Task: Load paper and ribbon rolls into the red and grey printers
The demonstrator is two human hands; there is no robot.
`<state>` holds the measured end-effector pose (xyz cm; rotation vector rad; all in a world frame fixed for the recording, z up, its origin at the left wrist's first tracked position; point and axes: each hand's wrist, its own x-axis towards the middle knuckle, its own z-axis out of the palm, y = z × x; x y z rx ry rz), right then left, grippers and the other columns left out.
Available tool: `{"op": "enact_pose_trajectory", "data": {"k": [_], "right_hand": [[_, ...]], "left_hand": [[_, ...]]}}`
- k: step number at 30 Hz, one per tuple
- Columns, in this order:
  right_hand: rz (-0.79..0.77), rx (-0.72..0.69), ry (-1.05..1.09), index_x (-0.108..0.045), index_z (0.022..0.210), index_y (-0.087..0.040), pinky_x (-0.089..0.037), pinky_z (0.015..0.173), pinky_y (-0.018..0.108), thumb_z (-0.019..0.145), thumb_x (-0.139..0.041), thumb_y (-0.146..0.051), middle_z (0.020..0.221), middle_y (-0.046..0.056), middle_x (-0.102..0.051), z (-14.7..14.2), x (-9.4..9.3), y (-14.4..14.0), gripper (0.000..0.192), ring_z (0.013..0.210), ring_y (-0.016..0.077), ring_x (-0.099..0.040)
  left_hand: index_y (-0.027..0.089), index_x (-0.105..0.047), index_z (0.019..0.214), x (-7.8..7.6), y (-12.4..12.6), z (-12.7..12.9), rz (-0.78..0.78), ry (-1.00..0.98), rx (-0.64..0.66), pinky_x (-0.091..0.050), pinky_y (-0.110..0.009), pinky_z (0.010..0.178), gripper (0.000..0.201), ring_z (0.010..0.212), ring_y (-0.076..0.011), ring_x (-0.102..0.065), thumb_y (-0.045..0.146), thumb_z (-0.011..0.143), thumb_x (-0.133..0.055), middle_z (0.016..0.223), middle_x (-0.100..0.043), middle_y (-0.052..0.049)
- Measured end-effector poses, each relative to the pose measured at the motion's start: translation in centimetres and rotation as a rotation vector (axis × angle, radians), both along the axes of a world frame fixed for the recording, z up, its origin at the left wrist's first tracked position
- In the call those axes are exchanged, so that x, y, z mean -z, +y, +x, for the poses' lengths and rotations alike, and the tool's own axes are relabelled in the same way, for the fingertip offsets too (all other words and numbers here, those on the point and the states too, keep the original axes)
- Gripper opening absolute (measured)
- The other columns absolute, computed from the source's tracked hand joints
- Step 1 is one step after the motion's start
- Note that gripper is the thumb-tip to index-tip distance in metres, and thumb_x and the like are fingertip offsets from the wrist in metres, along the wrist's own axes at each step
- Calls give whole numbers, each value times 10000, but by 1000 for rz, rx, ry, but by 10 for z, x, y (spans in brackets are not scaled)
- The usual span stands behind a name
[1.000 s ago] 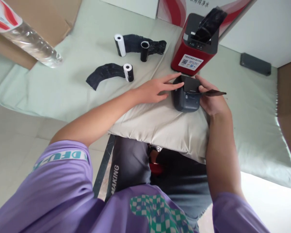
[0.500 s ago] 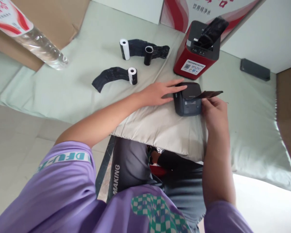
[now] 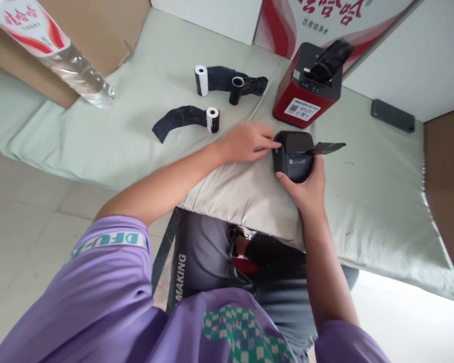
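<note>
A small dark label printer [image 3: 298,143] sits on the cloth-covered table, with a strip of black printed paper [image 3: 330,147] sticking out toward the right. My right hand [image 3: 310,189] grips the printer's front and right side, its thumb at the lower front edge and the other fingers partly hidden behind. On the opposite side, my left hand [image 3: 247,142] reaches its index finger to the printer's upper left edge. It holds nothing, and its fingers are a little blurred. Just behind stands a taller red and black printer [image 3: 297,96] with a black strip [image 3: 333,58] rising from its top.
Black-printed paper rolls, a white one [image 3: 202,80], a dark one [image 3: 236,91] and a partly unrolled one [image 3: 212,121], stand at back left. A water bottle [image 3: 79,70] leans by cardboard [image 3: 109,30]. A dark phone-like slab [image 3: 392,116] lies back right.
My right hand has left the paper strip and moved to the printer's front and right side. My left hand has drawn back from the top to the left edge.
</note>
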<state>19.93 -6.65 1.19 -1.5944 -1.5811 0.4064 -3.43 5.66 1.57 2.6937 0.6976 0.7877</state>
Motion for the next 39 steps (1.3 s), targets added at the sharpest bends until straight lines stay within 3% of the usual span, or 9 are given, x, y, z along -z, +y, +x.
{"op": "enact_pose_trajectory", "data": {"k": [6, 18, 24, 28, 32, 39], "right_hand": [[1, -2, -28, -537, 1409, -272, -460, 1196, 651, 670, -891, -506, 1402, 131, -637, -1, -2, 0, 852, 1329, 379, -607], [10, 62, -34, -557, 1282, -270, -496, 1142, 626, 629, -891, -481, 1259, 94, -636, 1, 4, 3, 762, 1192, 348, -624], [37, 113, -46, -545, 1281, -254, -484, 1158, 615, 627, -880, -492, 1267, 102, -622, 0, 11, 5, 772, 1220, 350, -609], [48, 110, -67, -536, 1344, -216, -476, 1173, 619, 630, -862, -498, 1312, 129, -629, 1, 13, 6, 835, 1269, 361, -607], [51, 88, -66, -501, 1441, -200, -431, 1232, 629, 641, -857, -494, 1424, 169, -607, 2, 13, 6, 923, 1376, 378, -571], [62, 88, -28, -527, 1428, -204, -422, 1255, 637, 617, -875, -488, 1459, 171, -620, 2, 12, 7, 927, 1411, 385, -571]], "left_hand": [[338, -711, 1441, 4, -2, -2, 8, 129, 53, -540, -296, 779, 473, 980, -175, -764, 227, 1020, -527, 1079, -837, -13], [239, -739, 1387, -2, -17, 12, 7, 299, -38, -526, -395, 912, 440, 1081, -257, -753, 198, 1015, -509, 1170, -827, -99], [232, -744, 1385, 3, -26, 21, 1, 237, -104, -516, -372, 823, 436, 1041, -253, -748, 212, 1000, -539, 1155, -826, -96], [237, -816, 1262, -4, -35, 25, -95, 142, -238, -497, -359, 752, 404, 982, -248, -748, 284, 1039, -482, 1030, -821, -93], [250, -857, 1146, -8, -34, 25, -193, 98, -345, -485, -354, 732, 363, 957, -248, -741, 268, 983, -533, 1022, -812, -83], [261, -847, 1186, -6, -32, 23, -244, 62, -307, -500, -345, 759, 363, 984, -241, -737, 268, 979, -549, 1043, -803, -72]]}}
